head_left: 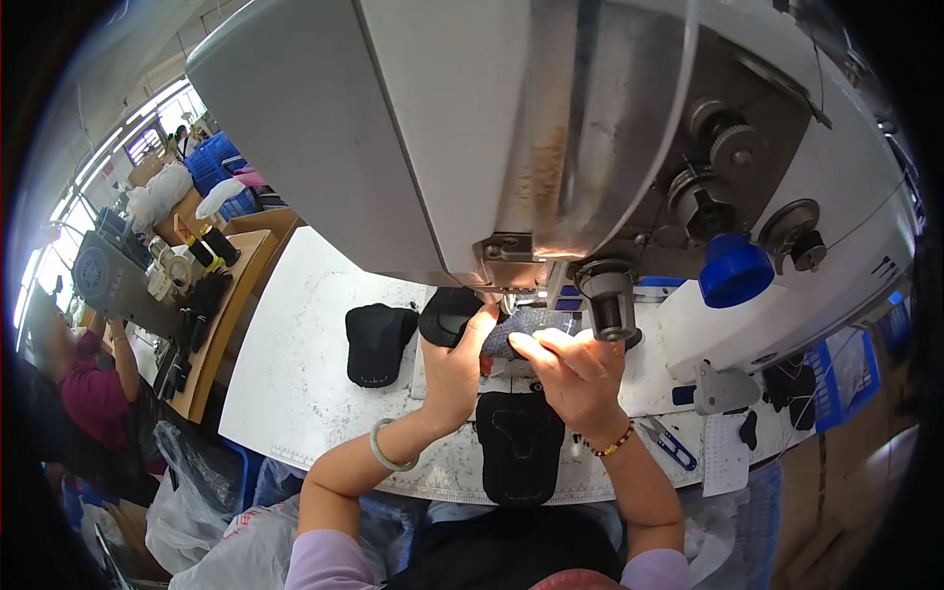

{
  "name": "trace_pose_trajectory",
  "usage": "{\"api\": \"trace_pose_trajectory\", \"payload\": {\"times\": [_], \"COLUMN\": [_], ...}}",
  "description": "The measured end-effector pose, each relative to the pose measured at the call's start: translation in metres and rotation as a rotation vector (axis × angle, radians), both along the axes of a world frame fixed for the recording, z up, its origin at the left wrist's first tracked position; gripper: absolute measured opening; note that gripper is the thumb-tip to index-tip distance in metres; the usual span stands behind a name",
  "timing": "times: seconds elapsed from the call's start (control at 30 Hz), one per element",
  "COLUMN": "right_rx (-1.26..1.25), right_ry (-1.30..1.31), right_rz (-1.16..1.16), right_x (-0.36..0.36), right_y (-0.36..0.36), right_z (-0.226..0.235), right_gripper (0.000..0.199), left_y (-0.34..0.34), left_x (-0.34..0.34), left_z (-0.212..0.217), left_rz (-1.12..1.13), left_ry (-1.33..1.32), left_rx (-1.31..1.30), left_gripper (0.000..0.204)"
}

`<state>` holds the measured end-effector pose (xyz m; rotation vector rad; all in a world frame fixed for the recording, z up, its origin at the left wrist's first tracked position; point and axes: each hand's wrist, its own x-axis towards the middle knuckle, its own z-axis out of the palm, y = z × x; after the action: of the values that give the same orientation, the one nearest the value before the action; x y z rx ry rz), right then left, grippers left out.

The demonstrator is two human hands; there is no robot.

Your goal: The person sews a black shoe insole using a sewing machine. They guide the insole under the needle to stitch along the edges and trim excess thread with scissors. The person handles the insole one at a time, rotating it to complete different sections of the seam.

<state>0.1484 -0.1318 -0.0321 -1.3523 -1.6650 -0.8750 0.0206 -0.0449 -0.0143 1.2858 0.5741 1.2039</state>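
Head view: two hands at one sewing machine. Left hand and right hand, fingers closed, both pinch one dark blue fabric piece under the needle area. Three black pieces on the white tabletop: one left, one touching the left hand, one below the hands. One pair of blue snips at right.
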Motion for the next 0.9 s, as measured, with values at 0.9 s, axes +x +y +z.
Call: {"api": "trace_pose_trajectory", "payload": {"times": [0.9], "right_rx": [-0.091], "right_ry": [0.326], "right_rz": [0.193], "right_x": [0.037], "right_y": [0.012], "right_z": [-0.016], "right_gripper": [0.024], "left_y": [0.028], "left_x": [-0.017], "left_z": [0.003], "left_rz": [-0.446], "left_ry": [-0.082], "left_rx": [-0.219], "left_gripper": [0.016]}}
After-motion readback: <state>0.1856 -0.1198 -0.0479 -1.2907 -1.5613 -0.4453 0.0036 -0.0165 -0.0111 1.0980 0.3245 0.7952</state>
